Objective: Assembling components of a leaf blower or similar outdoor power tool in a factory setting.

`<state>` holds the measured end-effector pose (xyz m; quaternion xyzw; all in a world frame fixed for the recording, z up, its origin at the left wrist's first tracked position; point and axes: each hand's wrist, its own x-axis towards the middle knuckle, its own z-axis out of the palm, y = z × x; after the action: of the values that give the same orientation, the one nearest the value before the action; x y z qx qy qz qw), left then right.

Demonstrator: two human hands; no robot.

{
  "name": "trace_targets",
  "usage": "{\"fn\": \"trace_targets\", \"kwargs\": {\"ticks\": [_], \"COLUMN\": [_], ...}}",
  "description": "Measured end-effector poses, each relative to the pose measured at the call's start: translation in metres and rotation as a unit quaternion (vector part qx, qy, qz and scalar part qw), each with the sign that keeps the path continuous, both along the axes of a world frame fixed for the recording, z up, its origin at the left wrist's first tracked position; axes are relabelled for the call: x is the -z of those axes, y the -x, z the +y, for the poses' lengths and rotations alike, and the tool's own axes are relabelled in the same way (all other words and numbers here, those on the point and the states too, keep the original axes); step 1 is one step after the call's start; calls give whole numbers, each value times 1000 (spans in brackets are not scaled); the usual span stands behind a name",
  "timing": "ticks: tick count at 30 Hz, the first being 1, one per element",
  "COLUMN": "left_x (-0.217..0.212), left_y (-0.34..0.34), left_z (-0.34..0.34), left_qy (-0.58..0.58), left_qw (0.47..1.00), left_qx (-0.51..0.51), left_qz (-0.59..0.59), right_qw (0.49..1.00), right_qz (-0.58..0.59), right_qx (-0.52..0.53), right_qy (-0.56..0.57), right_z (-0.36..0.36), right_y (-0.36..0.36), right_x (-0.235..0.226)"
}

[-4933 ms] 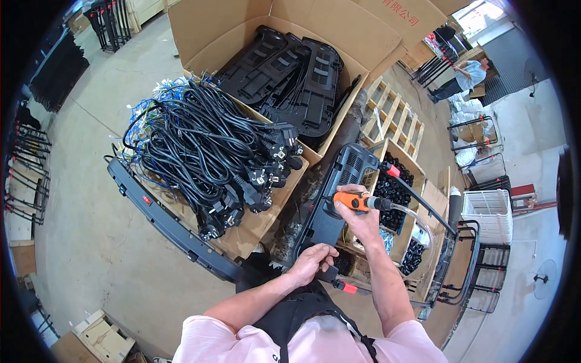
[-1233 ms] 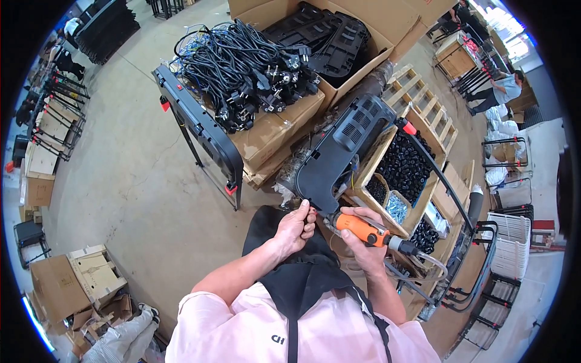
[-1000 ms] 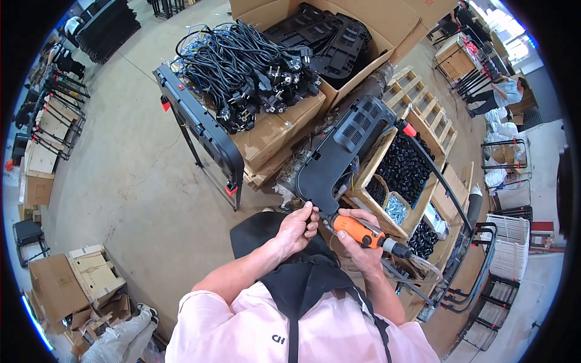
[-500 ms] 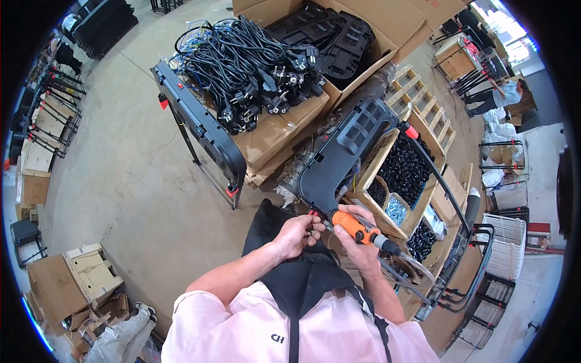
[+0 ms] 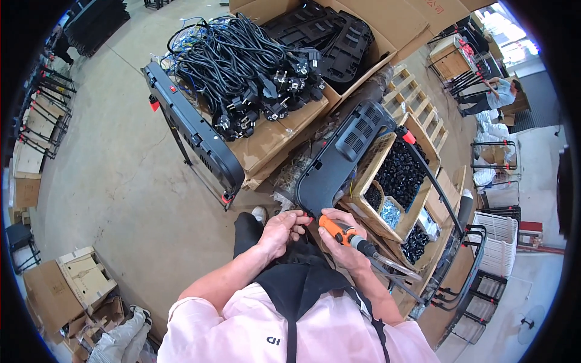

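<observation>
My right hand (image 5: 346, 253) is wrapped round an orange air screwdriver (image 5: 331, 228) with a hose at its back end. The tool's front end points at the near corner of a black plastic housing (image 5: 316, 181) on a tubular frame. At that same corner, my left hand (image 5: 279, 235) is closed in a pinch beside a small red piece (image 5: 309, 219). Whatever its fingertips hold is too small to make out. To the left stands a second black housing (image 5: 192, 138) with legs and red fittings, touched by neither hand.
Bundled black power cords (image 5: 233, 63) with plugs lie on a cardboard box (image 5: 272, 142). Behind it, an open carton (image 5: 378, 63) holds black plastic parts. At right, a wooden bin (image 5: 396, 233) contains black pieces and screws. A wooden pallet (image 5: 417, 100) lies beyond; a person (image 5: 499, 94) stands far right.
Both hands and the orange screwdriver have shifted slightly left, the tool nearer the housing's corner. My foot now shows beside the left hand. The view has turned slightly.
</observation>
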<state>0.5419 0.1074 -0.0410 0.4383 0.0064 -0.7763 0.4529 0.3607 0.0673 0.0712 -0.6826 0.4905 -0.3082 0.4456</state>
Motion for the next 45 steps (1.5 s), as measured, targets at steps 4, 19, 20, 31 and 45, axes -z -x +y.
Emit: {"fn": "trace_targets", "kwargs": {"ticks": [4, 19, 20, 31, 45], "left_x": [-2, 2, 0, -5, -2], "left_y": [-5, -1, -1, 1, -2], "left_z": [-7, -24, -28, -55, -68], "left_qy": [-19, -65, -61, -34, -18], "left_qw": [1000, 993, 991, 971, 959], "left_qx": [-2, 7, 1, -23, -17], "left_qz": [21, 99, 119, 236, 281], "right_qw": [1000, 995, 993, 994, 994], "right_qz": [-2, -75, -90, -87, -73], "right_qx": [6, 65, 66, 58, 83], "right_qy": [-16, -27, -32, 14, -17], "right_z": [-1, 1, 0, -16, -34], "right_y": [-1, -1, 0, -3, -20], "right_x": [2, -16, -19, -27, -29]}}
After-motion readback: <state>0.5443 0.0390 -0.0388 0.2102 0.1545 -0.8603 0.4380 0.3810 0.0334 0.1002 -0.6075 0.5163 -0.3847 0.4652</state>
